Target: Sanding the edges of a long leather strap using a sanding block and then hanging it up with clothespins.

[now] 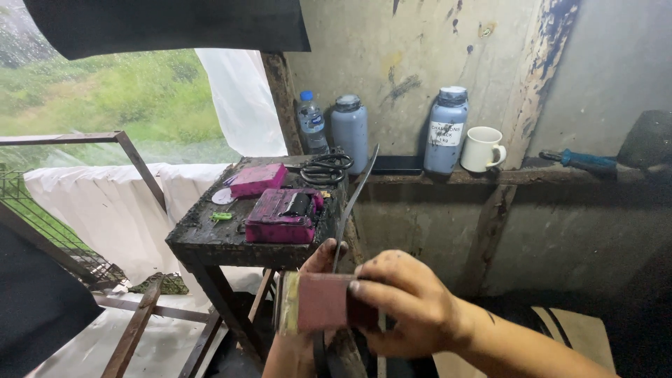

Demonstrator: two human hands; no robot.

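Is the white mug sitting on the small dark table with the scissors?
No, the white mug stands on the wall ledge beside a blue-grey bottle, while the scissors lie on the small table.

Reddish-brown block (pixel 323 301), white mug (pixel 481 148)

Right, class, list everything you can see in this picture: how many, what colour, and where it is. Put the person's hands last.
Block: one, reddish-brown, held between both hands.
Blade: one, thin, curved, grey, rising from the hands.
Small table: one, dark, left of centre.
Pink boxes: two, on the table, one at the back, one at the front.
Scissors: one pair, black, back of the table.
Water bottle: one, clear, blue cap, on the ledge.
Grey-blue jars: two, on the ledge, one beside the bottle, one beside the mug.
Mug: one, white, on the ledge.
Blue-handled tool: one, right end of the ledge.
Left hand: behind the block.
Right hand: gripping the block's right side.
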